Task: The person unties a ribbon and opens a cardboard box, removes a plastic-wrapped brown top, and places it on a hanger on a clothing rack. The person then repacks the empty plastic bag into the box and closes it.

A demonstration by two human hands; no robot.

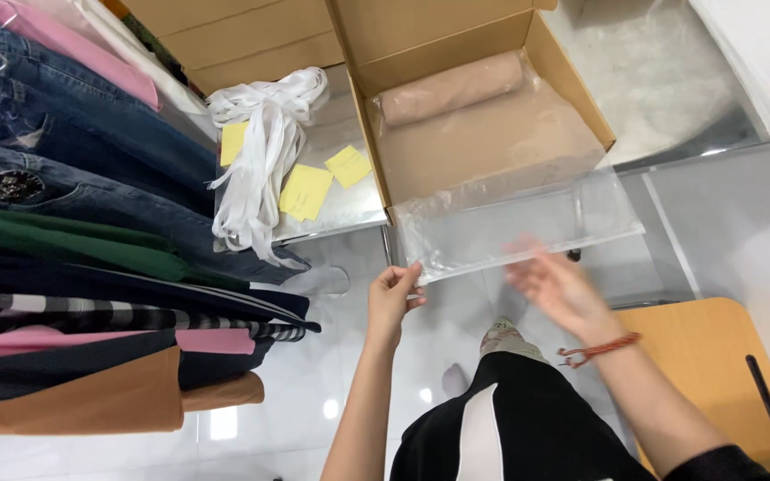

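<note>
The left hand (393, 295) pinches the near left corner of a clear plastic bag (514, 227), thumb and fingertips closed on its edge. The right hand (556, 287) is blurred; it sits just under the bag's near edge with the fingers spread, and it seems to touch the film, though the blur makes that hard to tell. A red braided cord bracelet (594, 350) circles the right wrist.

The bag lies flat and stretches out of an open cardboard box (572, 76), its front part hanging past the box's near side toward the hands. Deeper inside the box, under the film, rests a rolled beige cloth (452, 86).

Left of the box, on a shiny metal table (349, 209), lie three yellow sticky notes (306, 191) and a bundle of white ribbon (260, 134) that trails over the table's edge. Further left, a row of hanging clothes (73, 223) fills the frame: blue jeans, a green piece, a striped one, pink and tan ones.

Below the hands the person's black skirt with a white stripe (510, 423) shows above a glossy white floor (287, 401). At the lower right stands a wooden chair (715, 356).
</note>
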